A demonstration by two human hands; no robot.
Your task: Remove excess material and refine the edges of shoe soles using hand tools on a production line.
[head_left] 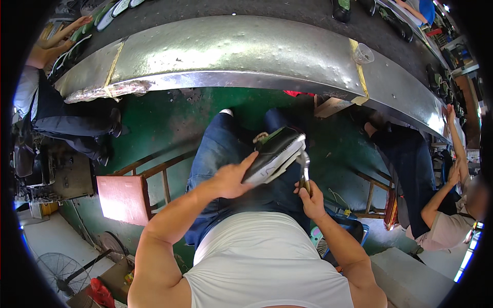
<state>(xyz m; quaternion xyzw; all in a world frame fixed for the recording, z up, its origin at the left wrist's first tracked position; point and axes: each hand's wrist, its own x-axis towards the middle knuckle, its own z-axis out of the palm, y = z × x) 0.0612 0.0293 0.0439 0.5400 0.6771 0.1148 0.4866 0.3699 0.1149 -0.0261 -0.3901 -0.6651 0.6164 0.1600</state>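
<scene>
A black and white shoe (275,154) is held over my lap, tilted, with its pale sole side turned to the right. Closed on the shoe's near end is my left hand (233,177), the thumb side along the upper. My right hand (310,199) grips a hand tool (306,167) with a brownish handle and a shiny, curved metal head; its exact kind is unclear. The metal head is close against the sole edge; whether it touches is hard to tell. A tan piece (261,137) shows at the shoe's far left side.
A long metal-faced bench (231,49) runs ahead of me, with several shoes on its dark top. Co-workers sit at left and right. A pink-topped stool (122,199) stands left, a fan (61,280) at lower left. A clear cup (363,53) sits on the bench edge.
</scene>
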